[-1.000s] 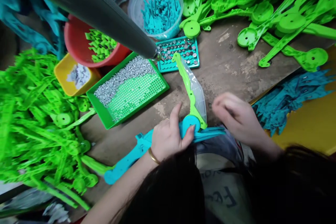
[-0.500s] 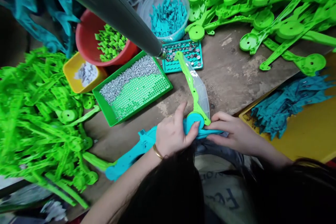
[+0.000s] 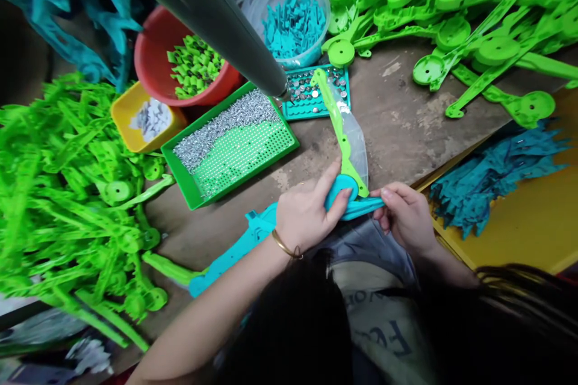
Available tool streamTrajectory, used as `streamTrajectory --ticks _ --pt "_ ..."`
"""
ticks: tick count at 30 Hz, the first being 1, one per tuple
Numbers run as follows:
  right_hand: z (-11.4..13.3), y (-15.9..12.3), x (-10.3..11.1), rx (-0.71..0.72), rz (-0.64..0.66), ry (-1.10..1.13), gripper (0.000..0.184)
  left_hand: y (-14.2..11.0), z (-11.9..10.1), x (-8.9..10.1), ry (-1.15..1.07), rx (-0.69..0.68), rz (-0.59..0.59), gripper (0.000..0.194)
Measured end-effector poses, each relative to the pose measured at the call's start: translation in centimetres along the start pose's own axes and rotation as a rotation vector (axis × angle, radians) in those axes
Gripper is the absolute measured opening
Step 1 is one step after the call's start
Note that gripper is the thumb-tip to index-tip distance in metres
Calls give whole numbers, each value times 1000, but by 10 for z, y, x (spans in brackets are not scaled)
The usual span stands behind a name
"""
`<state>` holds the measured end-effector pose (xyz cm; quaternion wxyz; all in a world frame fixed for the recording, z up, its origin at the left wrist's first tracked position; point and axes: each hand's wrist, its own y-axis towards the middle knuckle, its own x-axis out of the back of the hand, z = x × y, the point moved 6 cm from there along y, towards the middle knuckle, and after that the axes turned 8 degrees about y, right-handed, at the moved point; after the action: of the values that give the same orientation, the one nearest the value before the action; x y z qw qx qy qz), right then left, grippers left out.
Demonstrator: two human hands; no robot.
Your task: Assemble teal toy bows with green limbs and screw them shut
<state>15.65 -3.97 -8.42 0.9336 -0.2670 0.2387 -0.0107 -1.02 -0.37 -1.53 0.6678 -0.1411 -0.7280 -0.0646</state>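
Note:
A long blue plastic toy part [image 3: 235,249] lies slantwise along the front of the bench. My left hand [image 3: 304,213] is closed over it, with the thumb on its round blue disc [image 3: 342,191] and the index finger stretched along the disc's far side. A green arm [image 3: 341,138] with a translucent blade-like panel [image 3: 359,147] sticks up from the disc. My right hand [image 3: 406,213] pinches the narrow blue end to the right of the disc, between thumb and fingers. At the lower left of the blue part, another green piece [image 3: 169,267] projects.
A grey screwdriver [image 3: 235,30] hangs diagonally, its tip by a teal tray [image 3: 298,111] of metal discs. Beside it stand a green basket [image 3: 235,195] of screws, a red bowl [image 3: 149,60], a yellow box [image 3: 124,126] and a clear tub [image 3: 323,6]. Green parts [image 3: 67,192] pile up left and right.
My right hand has shifted from beside the disc to the narrow blue end and now pinches its tip. The toy part and my left hand have moved slightly right and up.

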Motion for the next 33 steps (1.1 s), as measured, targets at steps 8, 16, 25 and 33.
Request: streamTrajectory --ticks 8,16,25,33 --pt "-3 5 -7 -51 -88 95 39 6 -5 2 7 0 -17 52" --pt "3 10 -17 9 -3 64 49 16 -1 10 -72 36 -37 52" --pt "4 18 -19 29 -48 53 50 21 -2 6 -158 42 -1 50" --pt "-3 21 -35 20 68 128 43 26 -3 12 -179 -25 82 48"
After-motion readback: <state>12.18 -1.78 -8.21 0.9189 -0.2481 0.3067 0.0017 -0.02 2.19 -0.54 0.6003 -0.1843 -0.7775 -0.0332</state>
